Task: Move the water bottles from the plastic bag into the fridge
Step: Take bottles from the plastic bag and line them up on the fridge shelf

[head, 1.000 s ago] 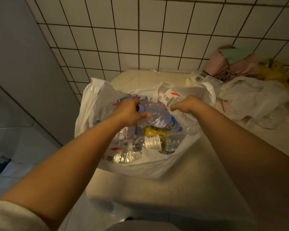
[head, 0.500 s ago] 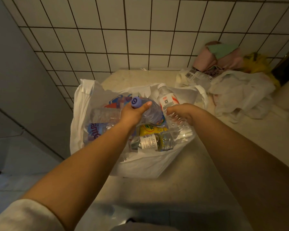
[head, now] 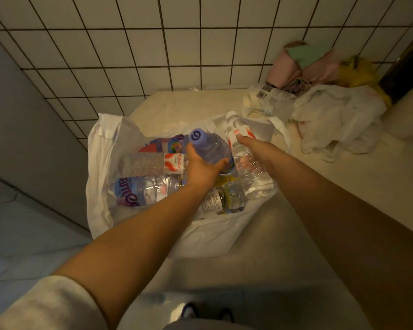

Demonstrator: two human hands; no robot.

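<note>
A white plastic bag (head: 98, 177) stands open on the counter, holding several water bottles. My left hand (head: 202, 169) grips a clear bottle with a purple cap (head: 210, 145), tilted up out of the bag. My right hand (head: 255, 146) holds a clear bottle with a white cap and red-and-white label (head: 239, 133), lying at the bag's right side. More bottles lie below: one with a purple label (head: 134, 191), one with a red-and-white label (head: 153, 164) and one with a yellow label (head: 224, 198). No fridge is in sight.
The beige counter (head: 296, 222) ends at a tiled wall (head: 177, 44) behind. At the back right lie another white bag (head: 334, 117), a crumpled labelled wrapper (head: 267, 98), pink and green cloth (head: 303, 60) and something yellow (head: 360, 72). The floor (head: 22, 234) is on the left.
My left hand has lifted the purple-capped bottle up so its cap points toward me. My right hand has closed on the white-capped bottle. The view has shifted slightly.
</note>
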